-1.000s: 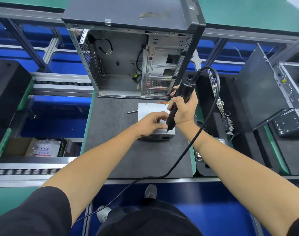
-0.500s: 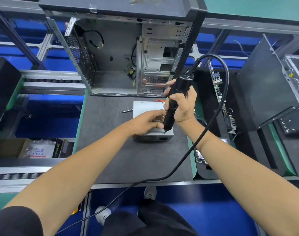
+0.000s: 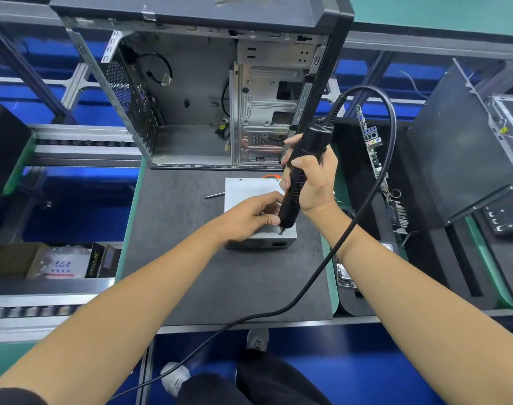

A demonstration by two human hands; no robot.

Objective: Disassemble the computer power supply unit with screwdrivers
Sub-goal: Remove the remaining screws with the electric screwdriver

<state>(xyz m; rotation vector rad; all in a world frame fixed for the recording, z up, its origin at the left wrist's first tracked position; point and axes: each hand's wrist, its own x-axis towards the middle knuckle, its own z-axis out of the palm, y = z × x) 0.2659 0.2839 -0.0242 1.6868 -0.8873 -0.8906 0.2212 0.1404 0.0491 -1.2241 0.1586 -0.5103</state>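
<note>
The power supply unit (image 3: 248, 190) is a grey metal box lying flat on the black mat (image 3: 176, 258). My right hand (image 3: 312, 182) grips a black corded electric screwdriver (image 3: 305, 159), held nearly upright. Its bit stands on the near right corner of the box's top. My left hand (image 3: 246, 219) rests on the box top. Its thumb and bent forefinger close against the screwdriver's lower end. The hands hide the middle of the box's top.
An open, gutted computer case (image 3: 197, 112) stands just behind the unit. A thin loose tool (image 3: 214, 195) lies on the mat to its left. A motherboard (image 3: 372, 147) and another case (image 3: 465, 147) are at the right. The screwdriver's cable (image 3: 375, 182) loops over my right forearm.
Both hands and the screwdriver stay at the same corner of the unit. Only my head has shifted a little.
</note>
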